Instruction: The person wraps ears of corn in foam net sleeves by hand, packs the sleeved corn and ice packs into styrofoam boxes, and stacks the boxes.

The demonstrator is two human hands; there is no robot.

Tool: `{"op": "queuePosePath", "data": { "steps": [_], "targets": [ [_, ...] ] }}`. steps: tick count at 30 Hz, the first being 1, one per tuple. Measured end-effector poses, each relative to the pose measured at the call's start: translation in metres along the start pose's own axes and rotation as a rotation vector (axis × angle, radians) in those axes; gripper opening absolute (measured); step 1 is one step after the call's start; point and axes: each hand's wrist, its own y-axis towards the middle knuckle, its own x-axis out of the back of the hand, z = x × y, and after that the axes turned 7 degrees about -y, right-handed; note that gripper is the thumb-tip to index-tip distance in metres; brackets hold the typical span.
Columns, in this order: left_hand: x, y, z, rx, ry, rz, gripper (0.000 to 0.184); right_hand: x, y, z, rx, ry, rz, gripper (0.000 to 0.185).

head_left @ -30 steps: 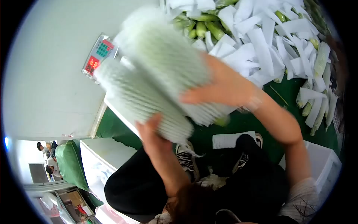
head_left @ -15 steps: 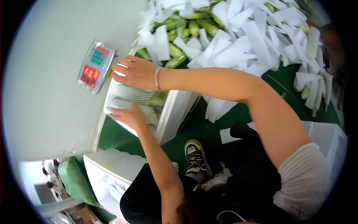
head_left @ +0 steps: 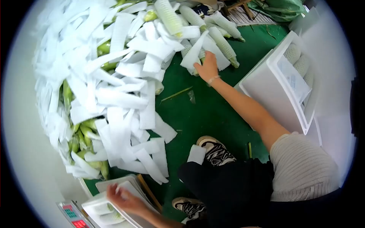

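My right hand [head_left: 207, 67], with a bracelet at the wrist, reaches to a group of corn ears in white foam net sleeves. Its fingers close around the end of one ear of corn [head_left: 195, 72], partly hidden by the hand and a white foam strip [head_left: 194, 53]. My left hand [head_left: 123, 199] is slightly blurred, its fingers apart, over the rim of a white foam box [head_left: 95, 200]. Inside that box lie sleeved corn ears [head_left: 111, 217]. Nothing shows in the left hand.
A large heap of white foam sleeves [head_left: 121, 98] and green corn ears [head_left: 85, 135] covers the floor at left. A scale [head_left: 72, 214] with red digits stands at lower left. Another white foam box [head_left: 266, 81] with sleeved ears is at right. Stalk scraps lie on the green floor [head_left: 178, 110].
The view has swung toward the right side of the heap. My right hand has left the foam box and reached the sleeved corn ears. My left hand stays by the box, lifted a little.
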Motion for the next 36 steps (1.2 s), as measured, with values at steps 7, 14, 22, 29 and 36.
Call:
{"op": "queuePosePath", "data": {
  "steps": [7, 14, 22, 29, 36],
  "targets": [
    [-0.129, -0.019, -0.047, 0.262, -0.476, 0.47, 0.024, -0.066, 0.039, 0.012, 0.289, -0.57, 0.522, 0.066],
    [-0.147, -0.035, -0.03, 0.357, -0.485, 0.613, 0.019, -0.043, 0.108, -0.031, -0.312, -0.482, 0.014, 0.059],
    [-0.158, -0.058, -0.017, 0.333, -0.421, 0.702, 0.013, -0.071, 0.044, -0.028, -0.411, -0.565, 0.224, 0.091],
    [-0.201, -0.061, -0.052, 0.544, -0.655, 0.854, 0.034, -0.003, -0.089, 0.003, -0.447, 0.612, 0.268, 0.071],
    [-0.264, -0.077, -0.07, 0.459, -0.857, 1.007, 0.073, 0.05, -0.104, 0.057, -0.387, 0.959, 0.573, 0.075]
  ]
}}
